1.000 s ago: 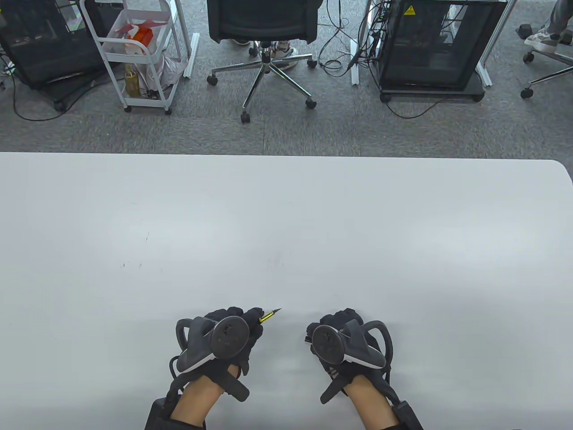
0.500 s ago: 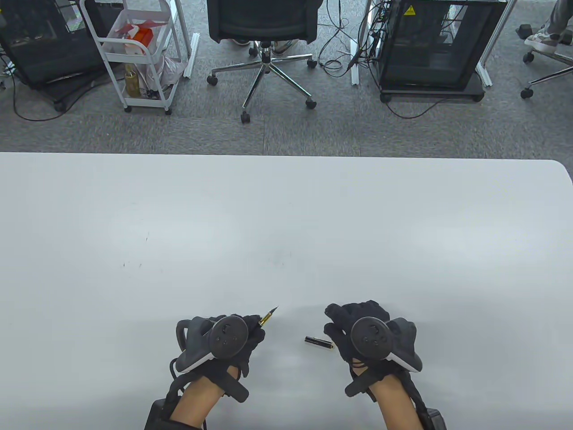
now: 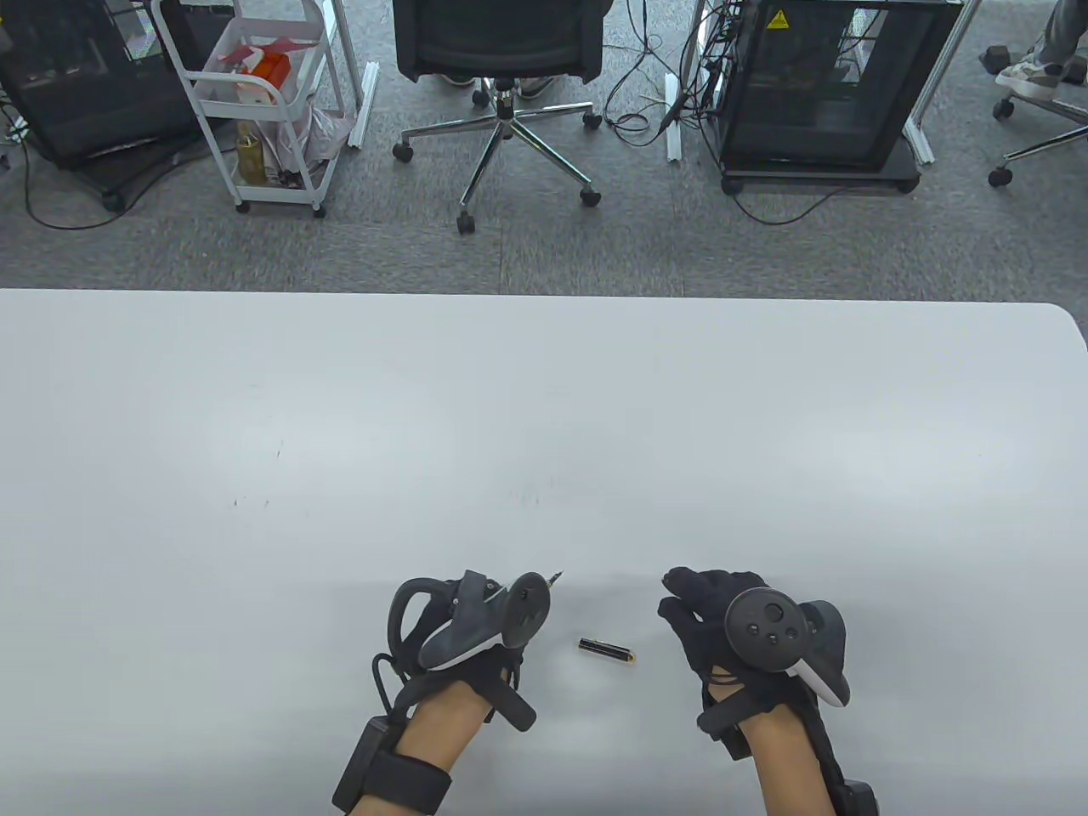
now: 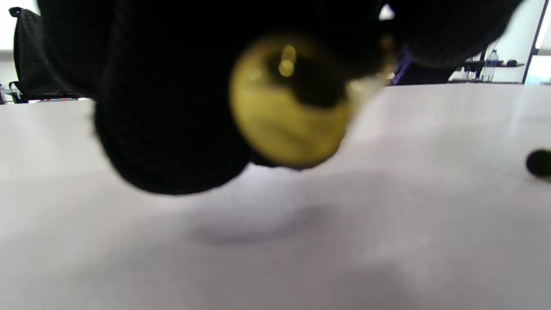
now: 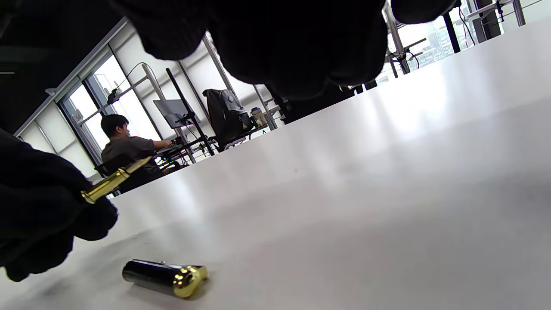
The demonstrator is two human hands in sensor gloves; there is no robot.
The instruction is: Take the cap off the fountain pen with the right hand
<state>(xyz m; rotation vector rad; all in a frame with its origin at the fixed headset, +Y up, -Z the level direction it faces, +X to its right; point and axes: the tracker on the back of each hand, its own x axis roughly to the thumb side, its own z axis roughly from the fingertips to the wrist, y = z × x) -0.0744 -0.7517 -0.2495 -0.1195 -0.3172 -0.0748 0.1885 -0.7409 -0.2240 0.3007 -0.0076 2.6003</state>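
The black and gold fountain pen cap [image 3: 607, 650] lies on the white table [image 3: 544, 442] between my hands; it also shows in the right wrist view [image 5: 163, 277]. My left hand [image 3: 501, 608] grips the uncapped fountain pen, whose tip [image 3: 557, 577] sticks out past the tracker. The pen's gold front section shows in the right wrist view [image 5: 114, 180], and its gold end fills the left wrist view [image 4: 288, 103]. My right hand [image 3: 705, 608] is empty, to the right of the cap and apart from it, fingers loosely spread.
The table's far edge [image 3: 544, 293] runs across the view. Beyond it on the floor stand an office chair [image 3: 501, 51], a white cart [image 3: 255, 102] and a black cabinet [image 3: 824, 85].
My right hand set the cap on the table, let go and moved right. My left hand moved right and turned, so the tracker now hides most of the pen.
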